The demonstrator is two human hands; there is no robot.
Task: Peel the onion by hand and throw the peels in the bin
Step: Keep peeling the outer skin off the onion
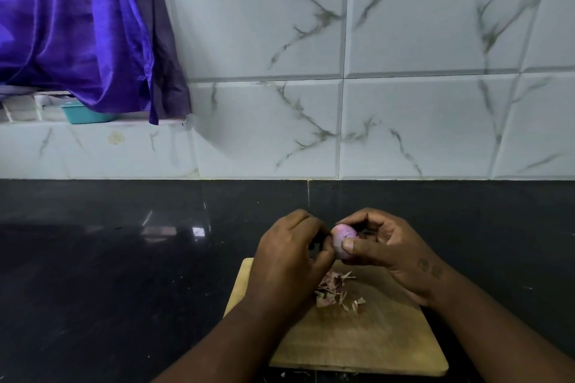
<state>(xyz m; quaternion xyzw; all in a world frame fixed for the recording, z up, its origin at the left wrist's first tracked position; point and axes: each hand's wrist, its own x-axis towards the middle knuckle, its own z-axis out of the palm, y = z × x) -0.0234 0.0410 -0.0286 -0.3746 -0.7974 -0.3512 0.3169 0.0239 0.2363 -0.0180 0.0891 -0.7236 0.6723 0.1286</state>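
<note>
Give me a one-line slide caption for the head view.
Both hands work a small purple onion above a wooden board strewn with peels on a black counter.

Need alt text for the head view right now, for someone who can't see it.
Two bare hands hold a small purple onion above a wooden cutting board; the right hand has it in its grip while the left hand picks at its skin. Loose peels lie on the board, on a black counter.

Single head-worn wide-angle view: we look forward and slightly down from close above a pale wooden chopping board (357, 342) on the glossy black stone counter (109, 274), facing the white marble-veined tiled wall (404, 40).
</note>
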